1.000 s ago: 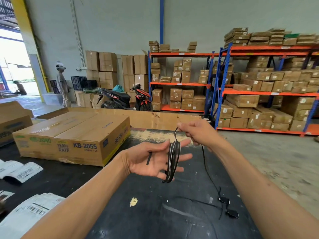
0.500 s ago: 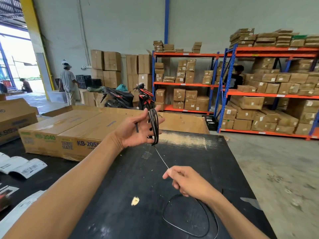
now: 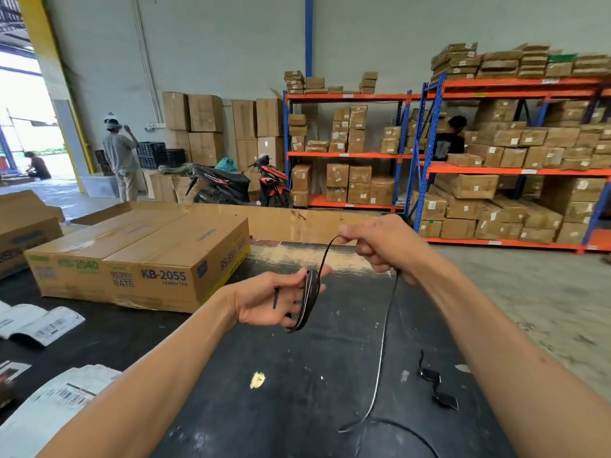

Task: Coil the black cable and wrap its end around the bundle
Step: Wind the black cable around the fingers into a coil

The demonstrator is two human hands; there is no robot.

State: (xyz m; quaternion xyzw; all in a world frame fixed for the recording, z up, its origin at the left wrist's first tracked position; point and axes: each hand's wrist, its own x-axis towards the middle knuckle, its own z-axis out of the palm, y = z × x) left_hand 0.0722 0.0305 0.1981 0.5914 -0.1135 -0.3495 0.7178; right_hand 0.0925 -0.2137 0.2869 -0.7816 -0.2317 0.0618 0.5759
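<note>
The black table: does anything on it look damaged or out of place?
Yes, slightly. The black table has a pale chipped spot near its middle and a worn, scuffed patch at its far edge. Otherwise only the loose cable lies uncoiled.

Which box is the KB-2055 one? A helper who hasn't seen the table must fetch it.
On the black table, left of the left hand, two flat cardboard boxes sit side by side. The KB-2055 box is the nearer one; its neighbour reads KB-2040.
</note>
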